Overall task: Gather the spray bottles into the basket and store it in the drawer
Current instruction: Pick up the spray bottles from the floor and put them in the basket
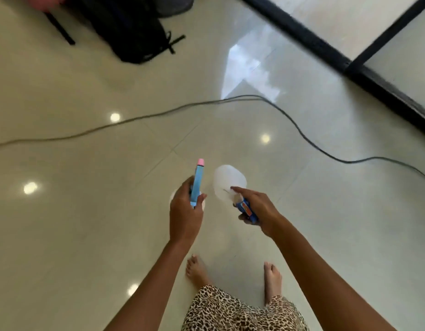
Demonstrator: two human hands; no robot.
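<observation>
Spray bottles, two of them, are both held above the glossy tiled floor point(92, 235), one in each hand. The left hand point(185, 216) is curled around the neck of the left spray bottle point(197, 181), whose blue trigger head with a pink nozzle tip points up and away from the camera; only a sliver of its pale body shows under the fingers. The right hand point(259, 211) is closed around the blue and orange head of the right spray bottle point(229, 181), index finger stretched forward along the top, and the translucent white body tilts away from the camera so its rounded base faces forward. The two bottles sit near each other, apart and not touching. Neither a basket nor a drawer shows in the head view.

Below the forearms, two bare feet point(197, 271) stand on the tiles, with a leopard-print garment point(230, 311) at the bottom edge. A grey cable point(159, 114) snakes across the floor ahead of the hands. A black bag point(130, 32) lies at the upper left, blurred, and a dark door frame point(326, 48) runs diagonally across the upper right
</observation>
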